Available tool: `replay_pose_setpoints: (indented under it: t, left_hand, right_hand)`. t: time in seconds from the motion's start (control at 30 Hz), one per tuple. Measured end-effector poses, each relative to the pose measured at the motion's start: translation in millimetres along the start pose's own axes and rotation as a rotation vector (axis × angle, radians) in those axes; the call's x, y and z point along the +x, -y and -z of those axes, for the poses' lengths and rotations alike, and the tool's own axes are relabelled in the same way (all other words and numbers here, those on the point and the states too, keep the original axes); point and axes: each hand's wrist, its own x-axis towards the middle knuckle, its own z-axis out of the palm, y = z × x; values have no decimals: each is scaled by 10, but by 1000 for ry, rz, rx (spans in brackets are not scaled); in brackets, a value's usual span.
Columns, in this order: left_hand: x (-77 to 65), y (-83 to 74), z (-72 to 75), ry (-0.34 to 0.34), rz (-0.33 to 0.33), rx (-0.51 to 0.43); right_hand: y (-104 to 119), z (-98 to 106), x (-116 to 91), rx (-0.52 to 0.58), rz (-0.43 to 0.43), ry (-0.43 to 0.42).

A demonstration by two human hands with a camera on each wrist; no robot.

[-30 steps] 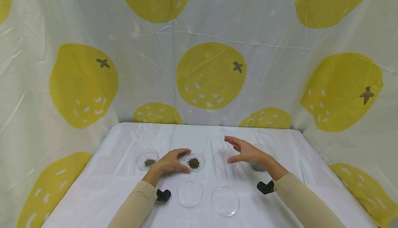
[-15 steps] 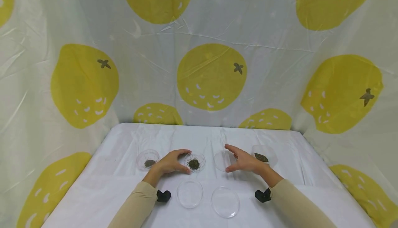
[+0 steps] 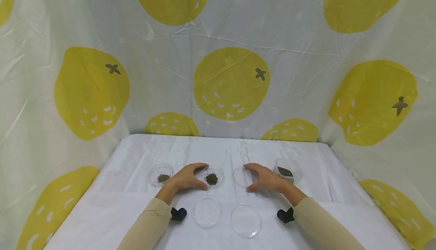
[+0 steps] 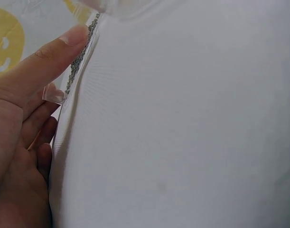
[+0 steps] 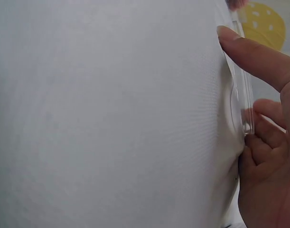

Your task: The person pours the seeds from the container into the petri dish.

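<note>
My left hand (image 3: 185, 177) curves round the near-left side of a clear petri dish (image 3: 223, 175) that holds a small heap of dark green-brown flakes. In the left wrist view its thumb (image 4: 50, 59) lies against the dish wall, the flakes showing through the plastic. To the right, my right hand (image 3: 267, 178) has its thumb and fingers round the rim of a petri dish (image 3: 241, 178) with no flakes in it. The right wrist view shows that dish's clear wall (image 5: 247, 114) between thumb and fingers, low on the white cloth.
Another petri dish (image 3: 152, 175) with flakes sits at the left, partly behind my left hand. Two clear round dishes or lids (image 3: 207, 227) lie nearer me. Beyond my right hand stands a clear container (image 3: 281, 163) with dark flakes. A lemon-print curtain (image 3: 231, 83) hangs behind the table.
My right hand has come down and closed in round the dish without flakes, uncovering the clear container behind it. My left hand has stayed at its dish.
</note>
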Motion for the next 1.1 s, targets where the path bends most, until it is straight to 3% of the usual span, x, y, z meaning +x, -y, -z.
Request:
replay_pose_setpoints:
  t: [0.23, 0.47, 0.67, 1.0, 1.1]
  left_hand:
    - [-5, -31, 9, 3, 9, -11]
    - [-4, -38, -1, 8, 9, -18]
    - [-24, -2, -27, 2, 11, -22]
    - [-21, -25, -20, -7, -19, -36]
    - [-7, -38, -4, -6, -22, -23]
  right_hand:
    - [29, 3, 33, -34, 48, -19]
    - [95, -23, 121, -90, 70, 13]
    - [174, -101, 201, -58, 122, 19]
    - [244, -138, 254, -71, 105, -10]
    - [256, -118, 255, -20, 111, -19]
